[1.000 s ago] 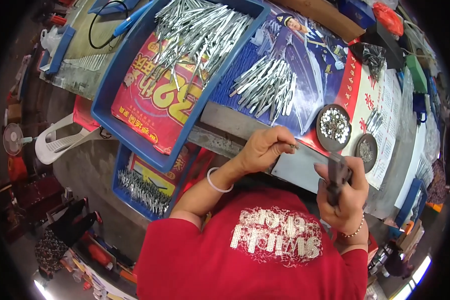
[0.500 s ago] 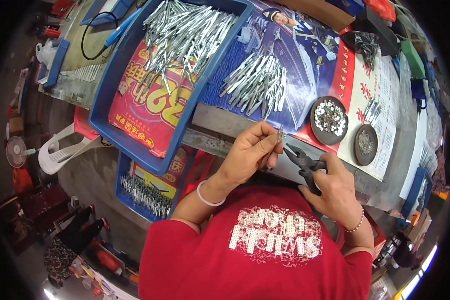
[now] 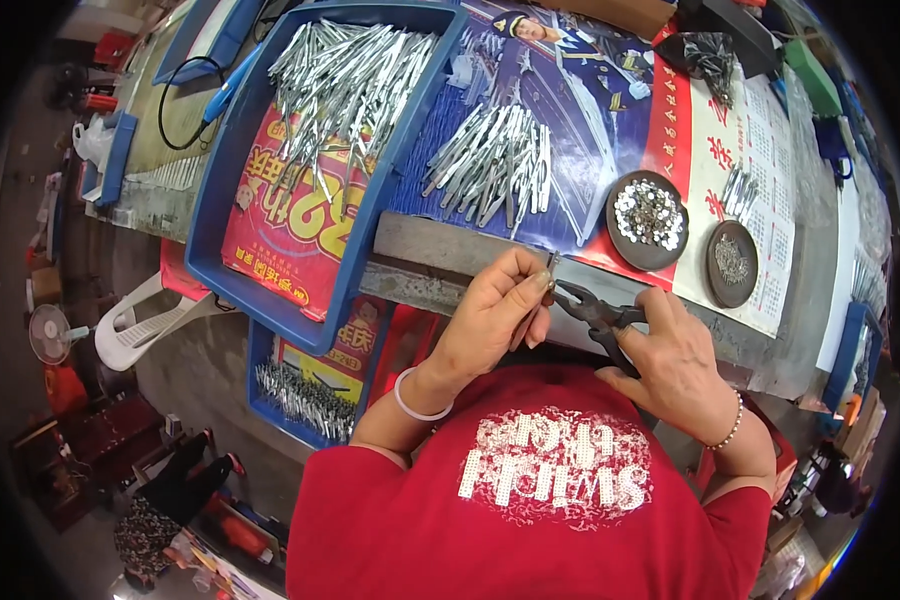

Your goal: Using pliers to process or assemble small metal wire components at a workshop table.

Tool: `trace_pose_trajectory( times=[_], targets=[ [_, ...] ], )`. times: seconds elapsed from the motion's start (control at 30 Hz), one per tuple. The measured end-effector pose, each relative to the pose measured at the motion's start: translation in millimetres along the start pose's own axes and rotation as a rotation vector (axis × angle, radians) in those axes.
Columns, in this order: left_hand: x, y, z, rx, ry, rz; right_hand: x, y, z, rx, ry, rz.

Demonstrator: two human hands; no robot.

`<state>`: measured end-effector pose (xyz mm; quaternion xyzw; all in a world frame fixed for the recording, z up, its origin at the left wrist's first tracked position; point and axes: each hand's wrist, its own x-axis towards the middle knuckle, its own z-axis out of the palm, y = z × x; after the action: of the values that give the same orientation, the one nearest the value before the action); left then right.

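My left hand (image 3: 500, 308) pinches a small slim metal piece (image 3: 553, 262) between thumb and fingertips, just over the table's near edge. Most of that piece is hidden by the fingers. In my right hand (image 3: 670, 350) are dark-handled pliers (image 3: 598, 318), gripped around the handles. The pliers' jaws reach to the left fingertips and meet the piece there; whether they are clamped on it I cannot tell. Beyond the hands lies a pile of flat silvery metal strips (image 3: 495, 165). A brown dish of small shiny discs (image 3: 648, 220) stands to the right of it.
A large blue tray (image 3: 200, 225) holding many metal strips (image 3: 355, 80) is at the left. Below it sits a second blue tray (image 3: 255, 375) with more parts. A smaller brown dish (image 3: 732, 265) of tiny parts stands at right. Farther left are a white chair (image 3: 135, 335) and fan (image 3: 50, 333).
The pliers have moved left and up, so their jaws now meet the piece at my left fingertips. The whole view has shifted slightly.
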<state>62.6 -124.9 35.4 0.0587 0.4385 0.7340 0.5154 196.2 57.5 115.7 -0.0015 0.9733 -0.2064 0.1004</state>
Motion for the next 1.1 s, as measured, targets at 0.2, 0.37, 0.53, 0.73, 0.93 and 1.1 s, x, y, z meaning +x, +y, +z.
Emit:
trace_pose_trajectory(
  times=[0.2,0.37,0.53,0.73,0.93,1.1],
  targets=[
    [0,2,0,0.126,-0.010,0.010,0,1,3,-0.020,0.018,-0.007],
    [2,1,1,0.212,-0.027,0.063,-3,1,7,0.008,-0.042,0.034],
    [-1,0,-2,0.225,0.029,0.134,2,13,5,0.453,-0.307,0.070],
    [3,-5,-7,0.099,0.053,0.086,-1,2,3,0.135,-0.081,0.065],
    [3,-1,-1,0.125,0.028,0.035,-1,0,4,0.067,-0.049,0.051],
    [3,-1,-3,0.137,0.007,0.039,1,1,3,0.031,-0.067,0.035]
  ],
)
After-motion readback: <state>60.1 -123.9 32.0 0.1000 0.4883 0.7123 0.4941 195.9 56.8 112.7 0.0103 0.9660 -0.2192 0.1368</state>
